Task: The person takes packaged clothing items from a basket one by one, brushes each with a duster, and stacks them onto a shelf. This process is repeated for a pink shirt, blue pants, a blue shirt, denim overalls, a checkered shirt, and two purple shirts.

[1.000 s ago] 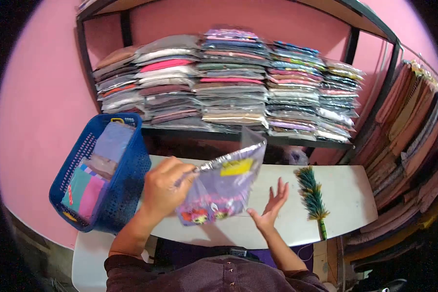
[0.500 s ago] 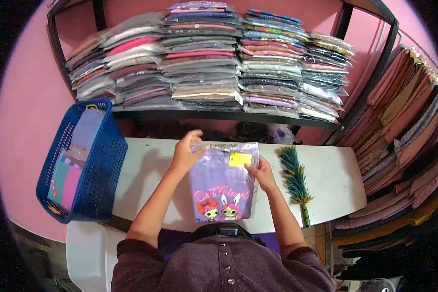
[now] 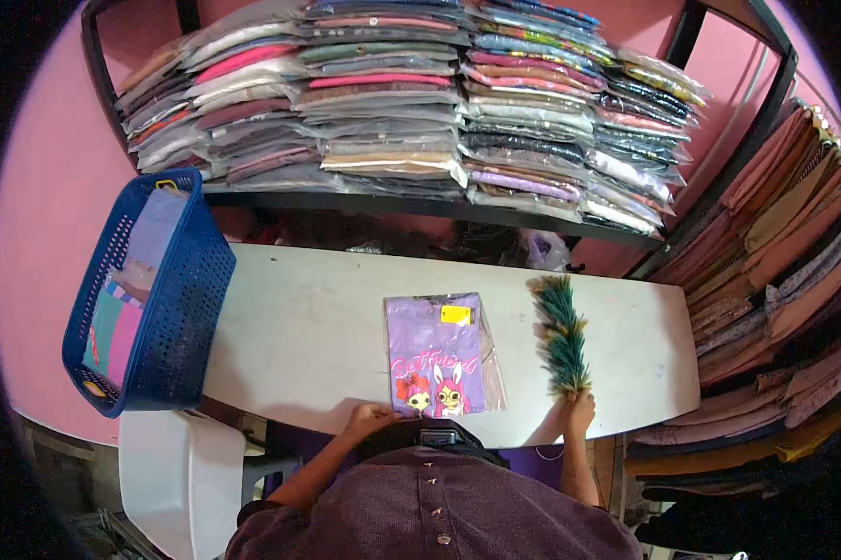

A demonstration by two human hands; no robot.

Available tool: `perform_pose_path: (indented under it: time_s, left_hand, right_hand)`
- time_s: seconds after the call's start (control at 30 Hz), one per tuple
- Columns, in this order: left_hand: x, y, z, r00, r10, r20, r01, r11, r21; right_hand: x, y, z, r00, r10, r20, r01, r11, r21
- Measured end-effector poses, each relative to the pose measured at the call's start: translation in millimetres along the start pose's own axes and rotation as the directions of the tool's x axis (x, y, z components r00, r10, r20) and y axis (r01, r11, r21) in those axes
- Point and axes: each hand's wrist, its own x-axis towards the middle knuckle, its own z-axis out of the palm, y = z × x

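A folded purple shirt (image 3: 439, 350) in a clear plastic bag lies flat on the white table, with two cartoon figures on its front and a yellow tag (image 3: 455, 315) near the top. My left hand (image 3: 370, 420) is at the table's front edge, its fingers closed at the bag's lower left corner. Off to the right, my right hand (image 3: 578, 411) is wrapped round the handle of a green feather duster (image 3: 560, 336). The duster's bristly head points away from me along the table, and the hand hides most of its handle.
A blue perforated basket (image 3: 182, 308) with folded packs stands at the table's left end. Below it is a white plastic tub (image 3: 173, 485). Behind the white table (image 3: 290, 327), a shelf holds stacks of bagged clothes (image 3: 383, 112). Garments (image 3: 766, 271) hang at the right.
Both hands have left the upper part of the bagged shirt, which now lies flat. My left hand came down to its lower corner; my right hand moved right and took hold of the duster.
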Motion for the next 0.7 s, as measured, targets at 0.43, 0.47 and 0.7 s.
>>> perform_pose_path:
  time_s: [0.43,0.47,0.7]
  left_hand:
    - [14,-1,8,0.994,-0.066,-0.087,0.083,0.972,0.220]
    - [13,2,7,0.994,-0.064,-0.091,0.083,0.974,0.213]
    - [13,6,4,0.992,-0.128,0.006,0.128,0.990,-0.060]
  right_hand:
    - [-67,-94,-17,0.543,-0.792,0.278,0.771,0.602,0.210]
    - [-60,-89,-18,0.635,-0.729,0.256,0.705,0.682,0.193]
    - [-39,-92,-23,0.888,-0.451,0.087,0.391,0.842,0.372]
